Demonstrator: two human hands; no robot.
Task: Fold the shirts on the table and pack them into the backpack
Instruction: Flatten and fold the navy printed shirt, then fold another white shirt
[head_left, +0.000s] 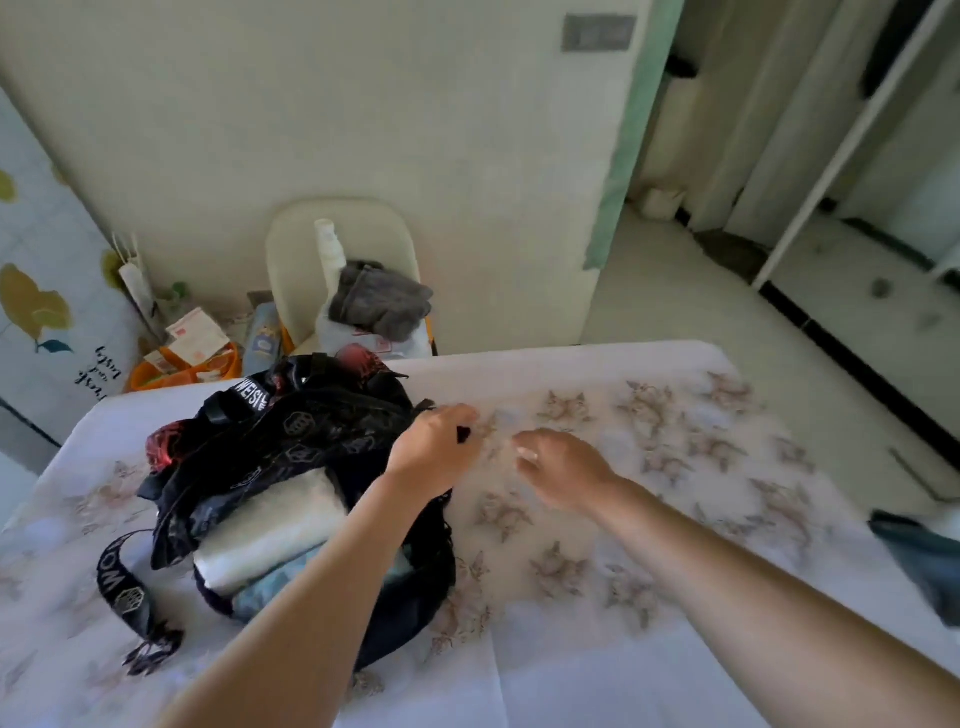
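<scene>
**Floral-cloth table, backpack lying open at centre left**

Head view: white table (597, 665) with a flower print fills the lower frame. Black backpack (311, 431) lies flat, opening up, long axis roughly upper right to lower left. Inside: folded white shirt (270, 525) on a light blue shirt (270, 590), both along that diagonal. Left hand (431, 449) at the bag's right edge, fingers pinching a small black tab (462, 434). Right hand (561, 467) just beside it over the cloth, loosely curled, nothing seen in it. Blurry. Dark teal fabric (924, 561) at the right edge.
</scene>
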